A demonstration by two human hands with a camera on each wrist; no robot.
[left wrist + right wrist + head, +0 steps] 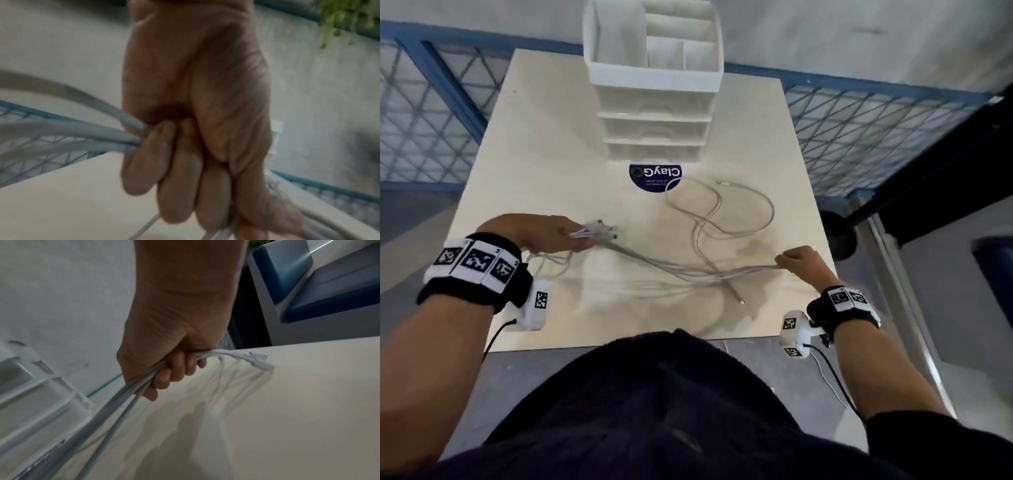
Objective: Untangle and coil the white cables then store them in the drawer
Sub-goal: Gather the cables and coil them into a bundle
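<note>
Head view: my left hand (pixel 541 233) and right hand (pixel 799 262) each close round one end of a bundle of white cables (pixel 671 265) stretched between them above the table (pixel 534 154). One loose cable (pixel 722 212) lies uncoiled. Nothing coiled; the drawer unit (pixel 655 137) sits shut. Blue mesh fencing (pixel 859 130) borders the table.

The left hand (pixel 544 233) and right hand (pixel 799 262) each grip the white cables (pixel 671 265) stretched over the table (pixel 524 144).
</note>
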